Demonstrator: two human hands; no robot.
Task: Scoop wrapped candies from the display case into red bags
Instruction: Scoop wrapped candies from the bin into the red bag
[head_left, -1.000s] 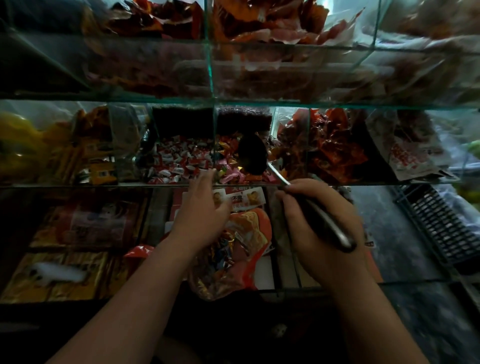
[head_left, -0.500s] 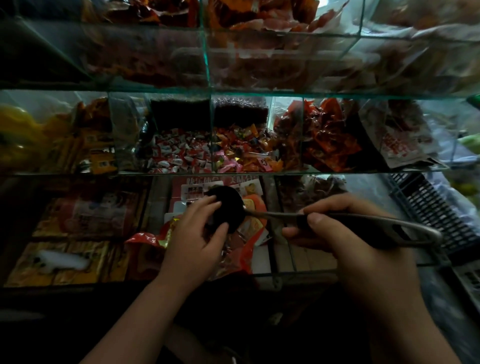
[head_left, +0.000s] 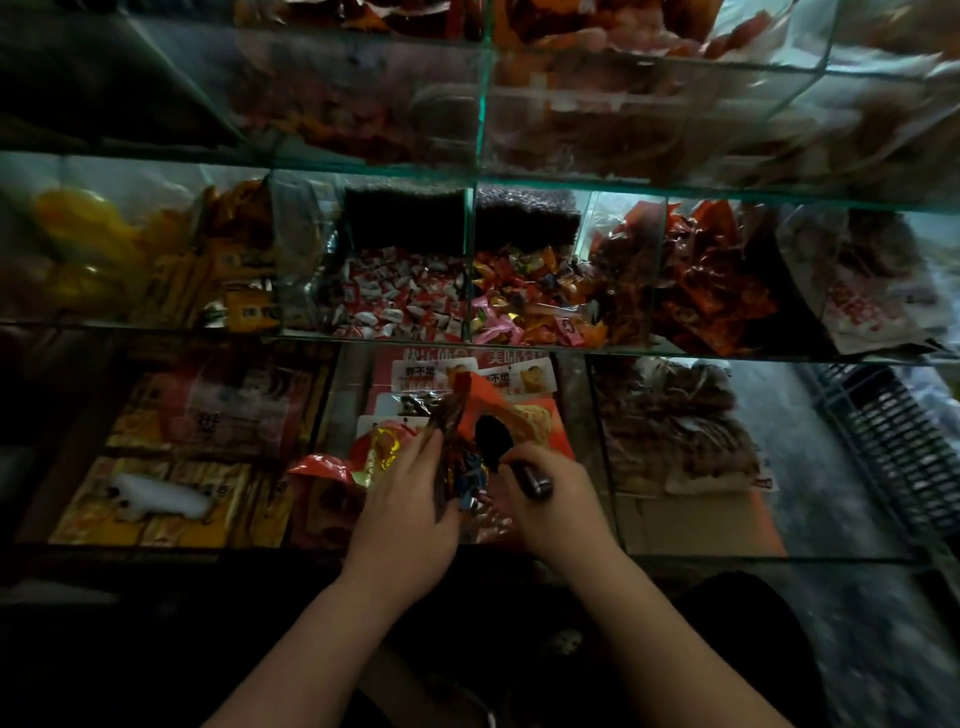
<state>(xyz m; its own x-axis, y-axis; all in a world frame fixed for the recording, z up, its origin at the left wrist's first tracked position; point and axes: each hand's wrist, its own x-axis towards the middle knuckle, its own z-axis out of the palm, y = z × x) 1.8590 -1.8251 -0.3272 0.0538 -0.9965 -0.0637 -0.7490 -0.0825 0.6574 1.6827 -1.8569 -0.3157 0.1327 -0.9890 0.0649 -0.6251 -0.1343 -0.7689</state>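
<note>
the right hand (head_left: 550, 499), its grip closed round the dark metal scoop (head_left: 493, 439), is now tipping it from level into the crinkly red plastic bag (head_left: 485, 397); the left hand (head_left: 410, 504) is pinching the bag open beside that grip, so wrapped candies (head_left: 470, 474) are landing inside

Beyond the red bag (head_left: 540, 421), we see a glass divider (head_left: 469, 260) standing far left and a glass shelf (head_left: 623, 182) overhanging, with open room above the candies (head_left: 524, 296) between them.
</note>
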